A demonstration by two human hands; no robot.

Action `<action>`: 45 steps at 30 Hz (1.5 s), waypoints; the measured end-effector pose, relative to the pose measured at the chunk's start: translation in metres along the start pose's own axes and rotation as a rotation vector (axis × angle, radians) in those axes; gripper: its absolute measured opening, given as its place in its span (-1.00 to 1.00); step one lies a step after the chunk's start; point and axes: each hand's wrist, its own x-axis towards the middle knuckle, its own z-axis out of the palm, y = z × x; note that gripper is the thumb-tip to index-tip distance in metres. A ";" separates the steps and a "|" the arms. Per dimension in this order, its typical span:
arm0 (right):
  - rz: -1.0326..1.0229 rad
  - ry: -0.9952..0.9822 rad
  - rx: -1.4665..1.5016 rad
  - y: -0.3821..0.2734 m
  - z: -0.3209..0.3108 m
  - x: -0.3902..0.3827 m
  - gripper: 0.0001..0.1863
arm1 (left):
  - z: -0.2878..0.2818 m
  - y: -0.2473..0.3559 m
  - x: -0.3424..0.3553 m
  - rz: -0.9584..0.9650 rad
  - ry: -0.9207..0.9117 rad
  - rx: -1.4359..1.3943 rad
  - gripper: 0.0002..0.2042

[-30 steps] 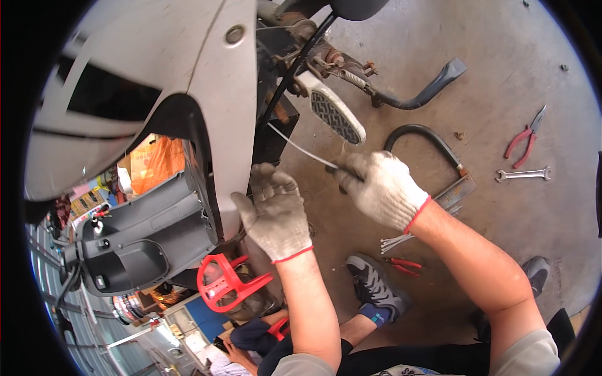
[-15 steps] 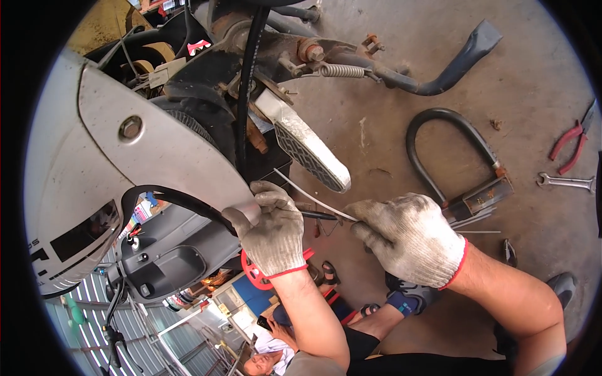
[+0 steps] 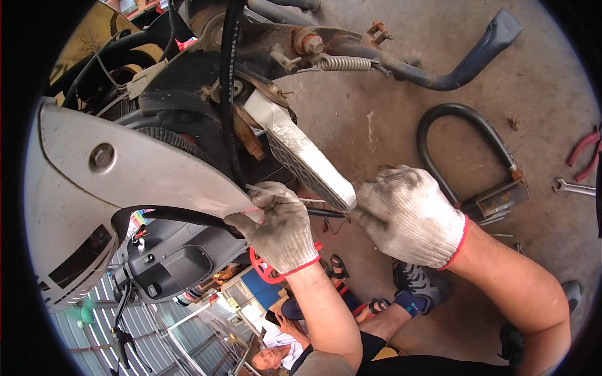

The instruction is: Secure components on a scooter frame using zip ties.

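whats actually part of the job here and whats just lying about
Seemingly part of it:
left hand
right hand
white strip
grey panel, by the left hand

On the floor, untouched:
U-shaped lock
wrench
red-handled pliers

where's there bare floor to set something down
Bare floor shows between the white footrest, dark stand and black U-lock, and between that lock and the red-handled pliers, barring a brown clump. It's crowded at the left hand: grey panel, black cable and footrest close in.
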 end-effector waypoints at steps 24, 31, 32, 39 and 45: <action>-0.216 0.106 -0.036 0.000 0.050 0.035 -0.80 | -0.015 0.012 -0.008 -0.249 -0.334 0.291 -0.52; -0.181 0.173 0.022 -0.024 0.057 0.038 -0.73 | -0.025 0.014 -0.005 0.002 -0.198 0.212 -0.53; -0.027 0.129 0.283 -0.026 0.059 0.038 -0.75 | -0.019 0.003 -0.008 0.085 -0.098 0.285 -0.53; 0.008 0.177 0.356 -0.019 0.074 0.049 -0.80 | -0.019 -0.004 -0.009 0.189 -0.136 0.450 -0.53; 0.049 0.174 0.320 -0.030 0.071 0.054 -0.79 | -0.016 -0.003 -0.009 0.131 -0.103 0.350 -0.54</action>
